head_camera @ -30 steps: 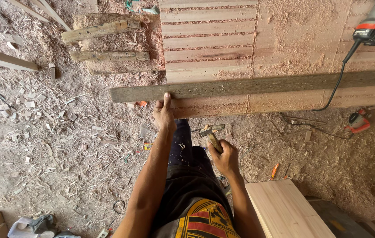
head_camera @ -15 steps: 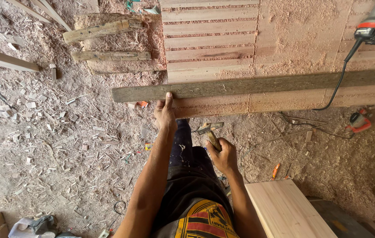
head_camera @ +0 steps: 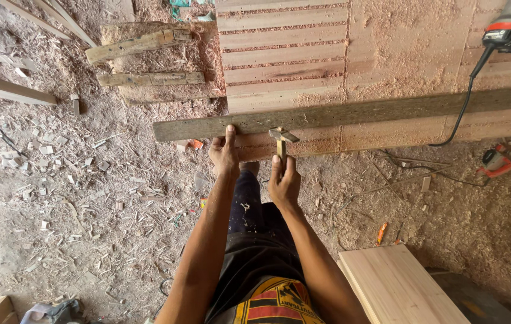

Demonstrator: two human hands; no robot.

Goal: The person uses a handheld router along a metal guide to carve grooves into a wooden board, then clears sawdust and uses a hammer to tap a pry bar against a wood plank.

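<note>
Hands at work on a long weathered plank (head_camera: 351, 114) that lies across a platform of pale boards (head_camera: 339, 54) dusted with sawdust. Left hand (head_camera: 224, 153) presses down on the plank near its left end, fingers spread flat over the near edge. Right hand (head_camera: 284, 180) is wrapped around the wooden handle of a hammer (head_camera: 281, 139), whose metal head rests on the plank just right of the left hand. Whether a nail sits beneath the head cannot be told, so progress is unclear; the plank looks positioned and held. A corded power tool (head_camera: 510, 27) lies at the platform's far right corner. Wood chips cover the floor (head_camera: 75, 198).
</note>
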